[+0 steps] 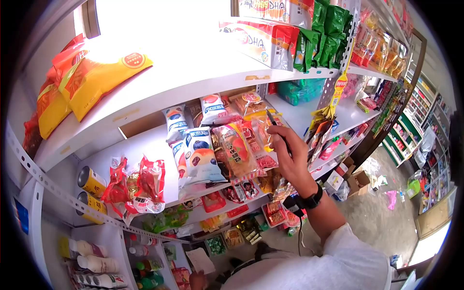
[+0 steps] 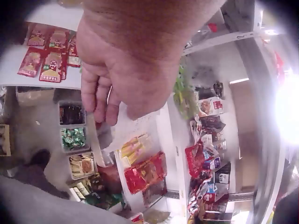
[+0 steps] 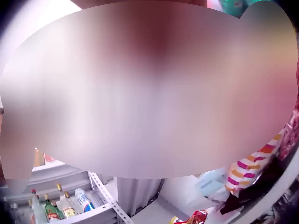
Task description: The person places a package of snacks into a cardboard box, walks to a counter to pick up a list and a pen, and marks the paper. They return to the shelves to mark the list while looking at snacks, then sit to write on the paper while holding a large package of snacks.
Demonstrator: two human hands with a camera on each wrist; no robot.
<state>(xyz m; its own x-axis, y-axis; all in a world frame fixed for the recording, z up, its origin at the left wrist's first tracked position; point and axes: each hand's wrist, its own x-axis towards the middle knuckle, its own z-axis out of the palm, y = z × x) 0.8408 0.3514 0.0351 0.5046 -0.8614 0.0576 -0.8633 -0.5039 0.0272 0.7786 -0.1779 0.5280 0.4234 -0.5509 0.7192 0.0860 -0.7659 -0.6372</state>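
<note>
My right hand (image 1: 290,154) is raised in front of the middle shelf and holds a dark pen (image 1: 271,118), its tip pointing up. Just left of that hand are packaged snacks: a clear bag of bread (image 1: 235,153) with a pink label and a blue-and-white pouch (image 1: 200,151) with a blueberry picture. My left hand (image 2: 126,77) hangs low beside the lower shelves and holds a white sheet of paper (image 2: 135,122) with faint writing. In the head view the paper (image 1: 200,261) hides part of the lower shelf. Most of the right wrist view is blurred out.
Yellow bags (image 1: 99,84) and white DHA cartons (image 1: 261,42) stand on the upper shelf. Red-wrapped packs (image 1: 140,186) and yellow cans (image 1: 92,181) sit at the left. Bottles (image 1: 99,263) fill a lower shelf. An open cardboard box (image 1: 358,183) lies on the floor.
</note>
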